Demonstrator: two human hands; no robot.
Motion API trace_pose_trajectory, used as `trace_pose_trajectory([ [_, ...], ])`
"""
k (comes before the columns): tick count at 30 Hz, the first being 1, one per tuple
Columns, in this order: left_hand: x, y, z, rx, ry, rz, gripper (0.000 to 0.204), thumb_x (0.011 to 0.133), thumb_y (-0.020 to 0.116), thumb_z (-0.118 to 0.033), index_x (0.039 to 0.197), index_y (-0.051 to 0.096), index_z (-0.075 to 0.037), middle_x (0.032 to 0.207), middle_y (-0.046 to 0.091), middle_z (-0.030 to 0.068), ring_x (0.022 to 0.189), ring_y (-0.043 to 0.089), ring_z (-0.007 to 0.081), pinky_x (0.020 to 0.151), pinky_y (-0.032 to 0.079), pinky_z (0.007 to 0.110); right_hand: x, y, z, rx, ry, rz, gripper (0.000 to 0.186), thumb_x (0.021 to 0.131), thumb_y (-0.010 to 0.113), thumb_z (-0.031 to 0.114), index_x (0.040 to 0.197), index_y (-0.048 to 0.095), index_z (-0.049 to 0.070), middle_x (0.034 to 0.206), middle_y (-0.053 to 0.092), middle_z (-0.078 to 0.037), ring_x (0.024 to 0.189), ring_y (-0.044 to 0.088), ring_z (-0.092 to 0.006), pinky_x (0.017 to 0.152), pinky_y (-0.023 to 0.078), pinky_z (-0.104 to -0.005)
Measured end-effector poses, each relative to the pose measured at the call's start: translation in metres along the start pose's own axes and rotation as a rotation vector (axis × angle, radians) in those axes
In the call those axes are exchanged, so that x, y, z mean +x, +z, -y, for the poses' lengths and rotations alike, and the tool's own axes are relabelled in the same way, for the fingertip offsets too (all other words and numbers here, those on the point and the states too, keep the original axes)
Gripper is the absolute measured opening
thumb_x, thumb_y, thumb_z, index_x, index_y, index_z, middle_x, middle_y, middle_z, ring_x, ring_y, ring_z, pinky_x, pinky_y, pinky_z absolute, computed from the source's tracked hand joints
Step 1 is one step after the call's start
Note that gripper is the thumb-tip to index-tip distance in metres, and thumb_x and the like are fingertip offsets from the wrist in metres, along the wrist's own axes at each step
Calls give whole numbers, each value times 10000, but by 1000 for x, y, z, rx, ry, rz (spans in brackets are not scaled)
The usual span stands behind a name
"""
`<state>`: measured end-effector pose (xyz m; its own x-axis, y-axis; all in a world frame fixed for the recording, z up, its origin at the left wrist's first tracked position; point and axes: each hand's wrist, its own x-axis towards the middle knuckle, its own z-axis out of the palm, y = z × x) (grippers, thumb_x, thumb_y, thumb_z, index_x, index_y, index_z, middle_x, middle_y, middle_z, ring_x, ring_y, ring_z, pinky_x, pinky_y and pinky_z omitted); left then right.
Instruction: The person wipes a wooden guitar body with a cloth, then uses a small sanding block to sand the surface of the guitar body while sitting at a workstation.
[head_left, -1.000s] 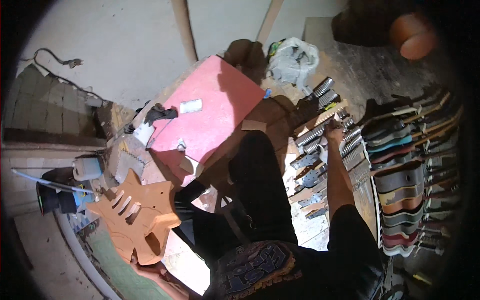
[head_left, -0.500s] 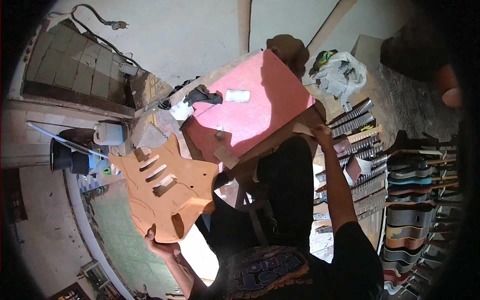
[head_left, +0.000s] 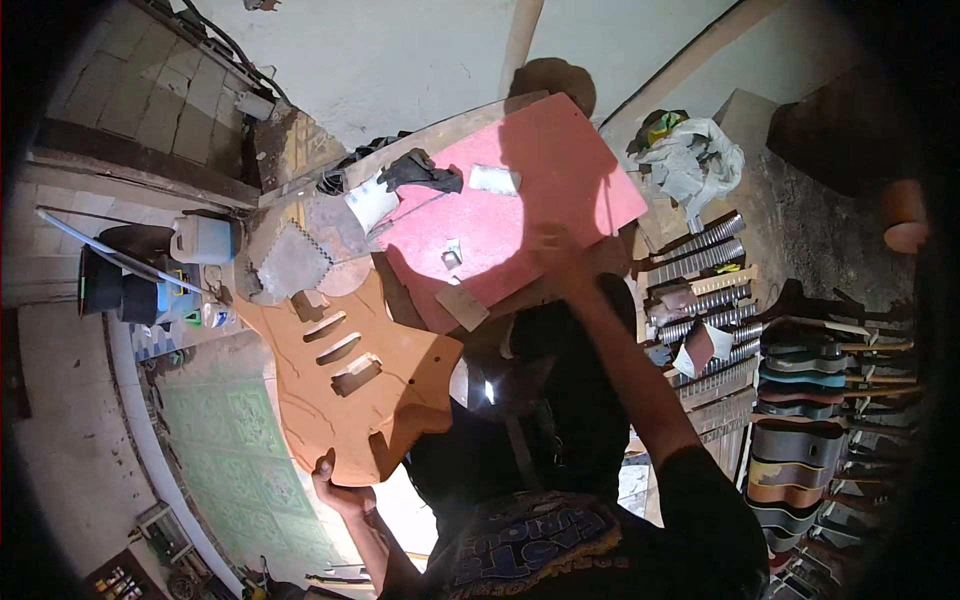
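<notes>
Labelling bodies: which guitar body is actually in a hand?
The bare orange-brown guitar body, routed with pickup slots, gripped at its lower edge by the left hand. The painted bodies stand racked at the right, untouched.

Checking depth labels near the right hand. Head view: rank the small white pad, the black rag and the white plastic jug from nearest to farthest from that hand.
From the right hand on the red board:
1. Small white pad, on the board just up and left of the hand.
2. Black rag, farther left at the board's edge.
3. White plastic jug, far left by the dark buckets.
</notes>
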<state>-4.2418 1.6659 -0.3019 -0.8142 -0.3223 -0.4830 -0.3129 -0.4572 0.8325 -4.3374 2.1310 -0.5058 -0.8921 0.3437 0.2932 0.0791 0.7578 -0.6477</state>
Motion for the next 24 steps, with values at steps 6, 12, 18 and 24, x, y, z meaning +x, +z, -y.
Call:
trace_pose_trajectory([
  [6, -4, -33, -10, 34, -102, 35, 569, 821, 650, -350, 1265, 577, -1, 1247, 616, 149, 1147, 597, 319, 996, 482, 467, 27, 125, 126, 246, -279, 194, 384, 831, 708, 187, 1180, 617, 56, 1296, 557, -187, 1127, 562, -333, 943, 496, -451],
  [12, 13, -39, 25, 312, 164, 112, 502, 778, 655, -338, 1164, 617, -19, 1195, 630, 141, 1122, 595, 324, 969, 473, 473, -54, 187, 1, 1856, 563, 664, 308, 976, 530, 287, 1153, 586, 40, 1144, 620, -233, 889, 636, -318, 847, 518, -445],
  [18, 1, -19, -8, -14, -168, -146, 388, 705, 653, -246, 1045, 608, -63, 1119, 623, 76, 1116, 582, 300, 968, 459, 464, 28, 104, 79, 194, 159, 581, 311, 822, 692, 141, 1106, 639, 26, 997, 676, -224, 937, 674, -362, 810, 531, -444],
  [24, -1, -21, 3, -101, -194, -161, 399, 726, 678, -277, 1067, 607, -81, 1116, 628, 90, 1057, 599, 297, 899, 489, 431, 160, 131, 130, 386, 115, 330, 284, 718, 786, 97, 977, 699, 23, 944, 693, -187, 979, 661, -333, 874, 508, -424],
])
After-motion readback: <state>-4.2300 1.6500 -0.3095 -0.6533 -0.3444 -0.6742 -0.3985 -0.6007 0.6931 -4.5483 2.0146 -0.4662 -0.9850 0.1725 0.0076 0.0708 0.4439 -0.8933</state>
